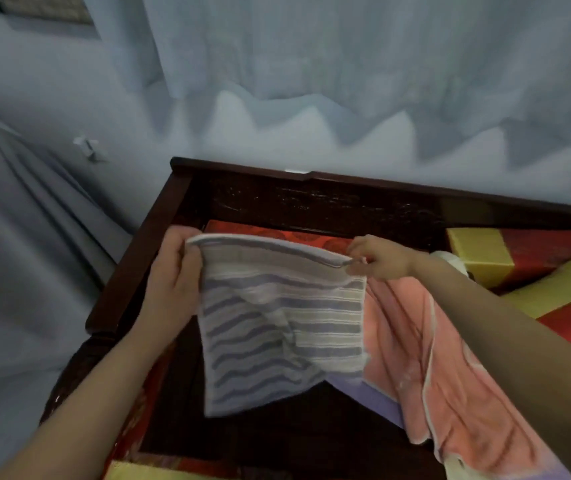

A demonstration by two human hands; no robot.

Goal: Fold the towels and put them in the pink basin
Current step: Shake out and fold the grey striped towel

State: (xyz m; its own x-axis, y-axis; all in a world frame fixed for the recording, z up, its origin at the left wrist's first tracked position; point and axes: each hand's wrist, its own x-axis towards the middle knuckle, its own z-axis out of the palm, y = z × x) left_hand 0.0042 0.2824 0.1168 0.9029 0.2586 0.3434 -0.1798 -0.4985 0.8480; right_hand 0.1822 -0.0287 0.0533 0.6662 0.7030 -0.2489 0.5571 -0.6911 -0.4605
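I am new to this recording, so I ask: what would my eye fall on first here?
First, the striped towel in the middle, held up by its top edge: the left hand grips one corner, the right hand pinches the other. Next, the pink towel lying to its right, beneath the right arm, and the red and yellow cushions at the far right.

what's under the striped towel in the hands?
Below the striped towel, held by left hand and right hand: dark wood surface, a lilac cloth edge poking beside the pink towel. How far the lilac cloth runs beneath is hidden.
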